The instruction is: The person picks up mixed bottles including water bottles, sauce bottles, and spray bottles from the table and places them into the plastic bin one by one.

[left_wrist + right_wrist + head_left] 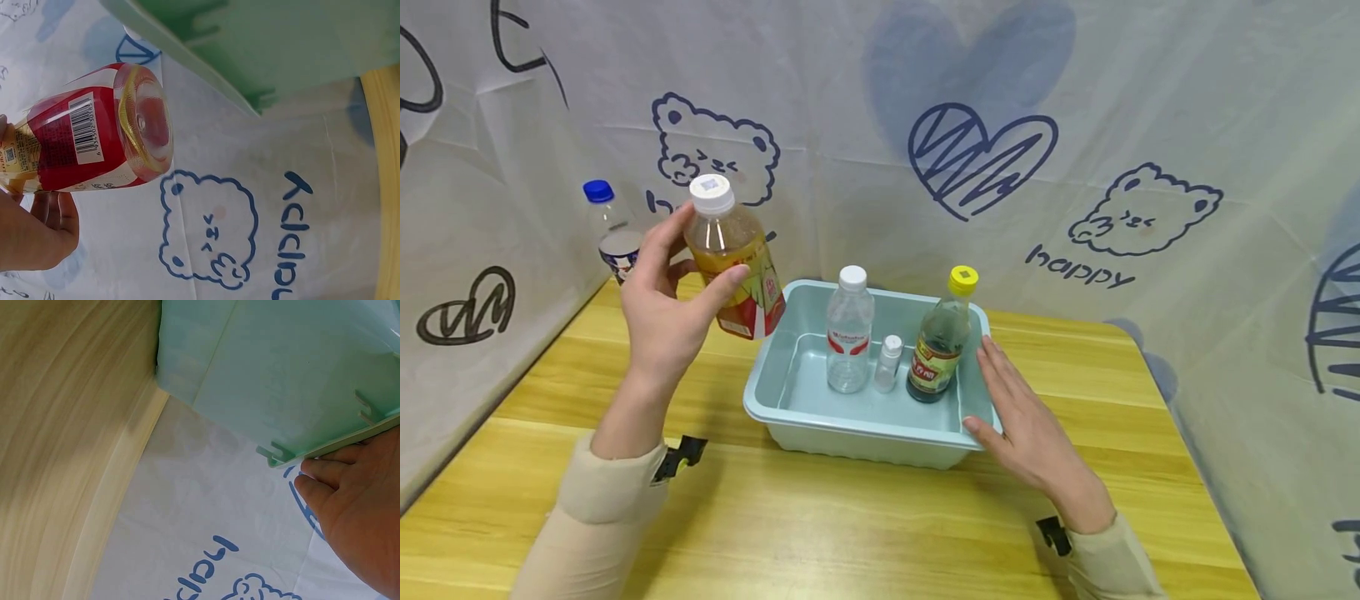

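Observation:
My left hand [666,304] grips a drink bottle [741,279] with a white cap and a red and yellow label, held in the air above the left rim of a light blue plastic tub [812,425]. In the left wrist view the base and barcode of the drink bottle [94,128] show. My right hand [1030,425] rests with straight fingers along the tub's right rim. Inside the tub stand a clear empty bottle [848,333] with a white cap, a small white-capped vial [888,364] and a yellow-capped sauce bottle [936,350] with dark liquid.
A blue-capped clear bottle [613,229] stands at the back left, partly behind my left hand. The tub sits on a wooden table [820,533]. A printed cloth [865,108] hangs behind and at both sides of the table.

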{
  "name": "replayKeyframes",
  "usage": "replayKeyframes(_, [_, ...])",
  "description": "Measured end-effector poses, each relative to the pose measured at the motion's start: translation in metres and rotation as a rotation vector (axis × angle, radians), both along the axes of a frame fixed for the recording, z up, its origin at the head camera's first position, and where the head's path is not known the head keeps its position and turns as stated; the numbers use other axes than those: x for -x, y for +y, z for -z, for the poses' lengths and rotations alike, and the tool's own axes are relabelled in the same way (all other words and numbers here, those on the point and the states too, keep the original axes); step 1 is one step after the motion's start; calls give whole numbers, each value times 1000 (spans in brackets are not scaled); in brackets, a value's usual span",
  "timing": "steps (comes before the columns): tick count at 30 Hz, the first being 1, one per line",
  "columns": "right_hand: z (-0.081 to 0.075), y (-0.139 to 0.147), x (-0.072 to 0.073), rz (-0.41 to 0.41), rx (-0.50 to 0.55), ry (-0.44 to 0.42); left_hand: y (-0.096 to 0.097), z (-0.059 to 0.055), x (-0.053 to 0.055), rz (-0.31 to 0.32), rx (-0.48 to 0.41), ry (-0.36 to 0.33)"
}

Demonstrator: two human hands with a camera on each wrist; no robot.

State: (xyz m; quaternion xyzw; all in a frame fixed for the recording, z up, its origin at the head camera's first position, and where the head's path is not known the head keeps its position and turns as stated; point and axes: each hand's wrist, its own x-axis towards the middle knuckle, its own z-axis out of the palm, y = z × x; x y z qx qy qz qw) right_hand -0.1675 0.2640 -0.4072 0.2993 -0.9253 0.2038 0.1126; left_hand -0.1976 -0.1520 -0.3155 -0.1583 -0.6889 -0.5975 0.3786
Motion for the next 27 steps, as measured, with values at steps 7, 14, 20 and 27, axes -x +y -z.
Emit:
replayKeyframes(7, [0, 0, 0, 5, -2, 3, 10, 1, -11, 91, 44, 19])
replayKeyframes(14, [0, 0, 0, 3, 1, 5, 23, -2, -19, 146, 75, 3])
replayKeyframes(20, [1, 0, 0, 1, 1, 6, 32, -1, -25, 205, 98, -4])
replayKeyframes(27, [0, 0, 0, 2, 7, 3, 42, 2, -25, 269, 140, -22])
